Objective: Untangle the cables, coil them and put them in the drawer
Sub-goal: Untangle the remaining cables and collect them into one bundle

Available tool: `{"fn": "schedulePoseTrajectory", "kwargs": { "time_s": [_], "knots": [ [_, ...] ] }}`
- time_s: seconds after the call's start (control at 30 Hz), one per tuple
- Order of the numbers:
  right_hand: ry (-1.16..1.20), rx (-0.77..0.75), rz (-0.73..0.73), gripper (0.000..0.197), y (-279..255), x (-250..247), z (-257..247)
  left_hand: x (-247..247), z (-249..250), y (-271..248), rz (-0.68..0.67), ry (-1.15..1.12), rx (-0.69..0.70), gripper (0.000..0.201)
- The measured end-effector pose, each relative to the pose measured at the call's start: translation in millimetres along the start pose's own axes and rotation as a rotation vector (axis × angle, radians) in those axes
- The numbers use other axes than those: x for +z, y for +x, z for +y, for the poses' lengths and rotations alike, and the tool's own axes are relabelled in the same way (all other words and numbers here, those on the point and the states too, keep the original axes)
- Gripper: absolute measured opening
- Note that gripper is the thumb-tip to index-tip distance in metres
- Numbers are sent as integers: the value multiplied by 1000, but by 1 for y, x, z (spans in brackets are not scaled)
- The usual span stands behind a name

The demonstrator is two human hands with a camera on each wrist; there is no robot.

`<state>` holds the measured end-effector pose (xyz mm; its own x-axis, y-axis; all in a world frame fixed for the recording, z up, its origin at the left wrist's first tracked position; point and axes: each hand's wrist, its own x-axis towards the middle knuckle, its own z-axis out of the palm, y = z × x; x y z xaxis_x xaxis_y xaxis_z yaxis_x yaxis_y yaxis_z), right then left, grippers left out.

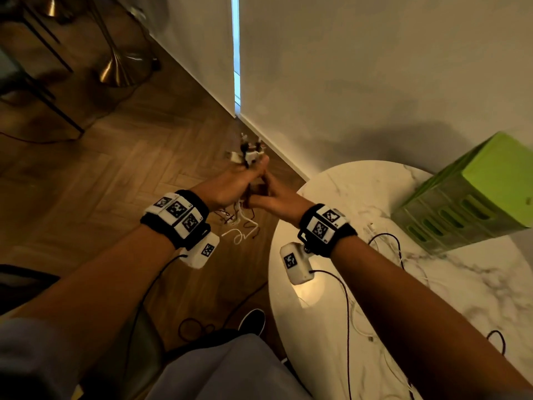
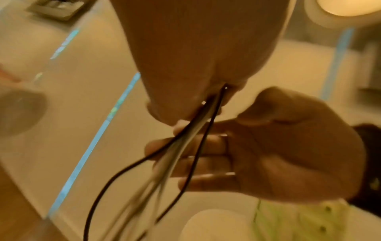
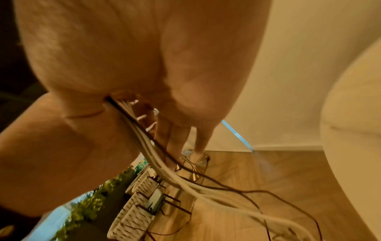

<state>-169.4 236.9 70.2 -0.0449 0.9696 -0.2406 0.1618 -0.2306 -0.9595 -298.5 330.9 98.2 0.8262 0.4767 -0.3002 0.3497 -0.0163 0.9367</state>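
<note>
My two hands meet in the air over the wooden floor, left of the table. The left hand (image 1: 230,184) grips a bundle of white and dark cables (image 1: 241,223). Their plug ends (image 1: 249,153) stick up above the fist and loose lengths dangle below it. Seen from the left wrist, the cables (image 2: 185,143) leave the bottom of the left fist. The right hand (image 1: 275,197) sits tight against the left, with its thumb and fingers (image 2: 206,146) on the same bundle (image 3: 148,146). A green drawer unit (image 1: 461,197) stands on the table, its drawers closed.
To my right is a round white marble table (image 1: 447,298) with a loose white cable (image 1: 362,327) on it. A white wall runs behind. Chair legs and a brass lamp base (image 1: 118,70) stand far left. My shoe (image 1: 253,320) is on the floor below.
</note>
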Motion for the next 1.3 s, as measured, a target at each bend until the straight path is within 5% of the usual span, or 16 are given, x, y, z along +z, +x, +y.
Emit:
{"fn": "schedulePoseTrajectory", "kwargs": {
  "time_s": [0.1,0.2,0.27,0.4,0.47,0.6,0.67,0.77,0.83,1.03,1.13,1.3],
  "knots": [
    [35,-93,123,55,2,8,0,1,0,2,15,327,-6,70],
    [-28,-81,247,37,1,17,-4,-2,7,5,83,368,39,46],
    [12,-44,276,36,-3,19,-8,-6,18,11,113,287,137,30],
    [138,-47,252,19,-12,19,-15,-11,34,15,-59,-122,180,22],
    [136,-21,215,22,-13,18,-17,-6,33,17,-23,-261,194,31],
    [100,32,184,31,-18,13,-25,6,25,26,226,-187,431,92],
    [179,77,177,32,-21,8,-31,8,26,26,266,-163,494,85],
    [227,118,180,28,-22,-1,-38,11,35,24,221,-53,475,35],
    [176,123,189,23,-21,-4,-37,11,37,24,221,-14,441,19],
    [405,166,168,14,-23,7,-41,10,48,32,338,60,444,36],
    [457,139,160,19,-26,2,-42,7,48,37,233,30,568,74],
    [497,104,155,40,-32,-8,-35,13,48,42,49,-21,628,71]
  ]
}}
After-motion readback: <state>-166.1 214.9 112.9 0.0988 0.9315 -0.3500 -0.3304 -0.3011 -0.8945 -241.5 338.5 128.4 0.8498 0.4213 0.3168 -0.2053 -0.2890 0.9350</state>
